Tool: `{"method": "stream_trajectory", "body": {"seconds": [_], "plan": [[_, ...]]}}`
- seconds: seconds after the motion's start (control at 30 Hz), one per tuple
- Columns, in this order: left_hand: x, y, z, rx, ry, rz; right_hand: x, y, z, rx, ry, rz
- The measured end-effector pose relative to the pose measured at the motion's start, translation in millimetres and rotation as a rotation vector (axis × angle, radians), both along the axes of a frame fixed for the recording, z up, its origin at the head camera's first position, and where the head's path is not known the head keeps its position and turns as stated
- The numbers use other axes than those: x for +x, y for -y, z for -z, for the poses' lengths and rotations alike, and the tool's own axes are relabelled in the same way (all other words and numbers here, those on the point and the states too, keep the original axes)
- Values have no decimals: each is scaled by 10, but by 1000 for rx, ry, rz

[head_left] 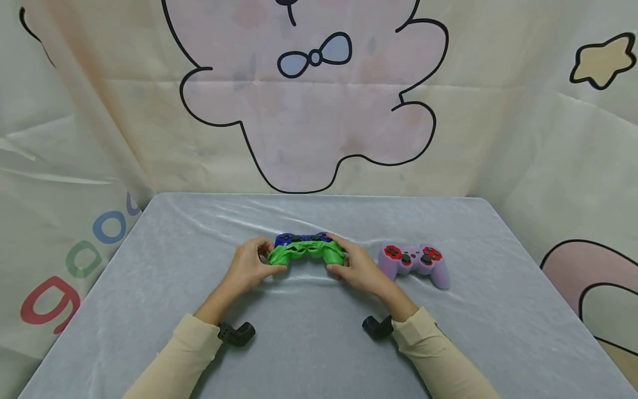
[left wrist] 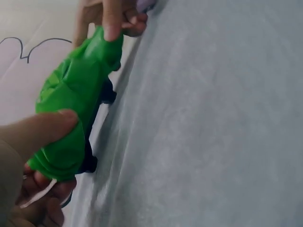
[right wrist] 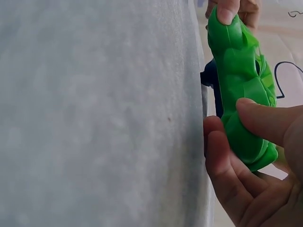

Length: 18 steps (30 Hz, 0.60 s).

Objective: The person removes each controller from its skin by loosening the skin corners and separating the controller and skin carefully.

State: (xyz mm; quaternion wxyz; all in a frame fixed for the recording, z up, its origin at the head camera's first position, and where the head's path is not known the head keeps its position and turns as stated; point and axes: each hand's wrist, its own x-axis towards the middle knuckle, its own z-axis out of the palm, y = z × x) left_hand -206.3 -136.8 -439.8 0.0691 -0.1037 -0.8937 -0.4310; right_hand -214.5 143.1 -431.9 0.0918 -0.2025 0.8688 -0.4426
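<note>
A green rubbery controller cover [head_left: 309,247] lies over the grips of a dark blue game controller [head_left: 285,239], whose far edge shows beyond it. At one end my left hand [head_left: 251,260] holds the covered grip, the thumb [left wrist: 57,125] pressed on the green and the fingers curled beneath. My right hand [head_left: 360,267] holds the other end, its thumb [right wrist: 255,116] on the cover. Folds crease the cover [left wrist: 78,90] along its middle. In the right wrist view, a strip of the blue controller [right wrist: 218,97] shows below the green. The controller's underside is hidden.
To the right of my right hand lies a purple controller [head_left: 440,274] with red button areas. A grey cloth [head_left: 309,343] covers the table. Printed curtains [head_left: 309,122] hang behind and at both sides.
</note>
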Motion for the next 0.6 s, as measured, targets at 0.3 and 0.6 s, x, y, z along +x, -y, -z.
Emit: {"method": "stream_trajectory", "body": {"seconds": [0.3, 0.6], "plan": [[-37, -33, 29, 377, 276, 36, 9, 39, -10, -72, 50, 32], [-25, -41, 12, 523, 287, 19, -23, 10, 29, -156, 91, 27]]}}
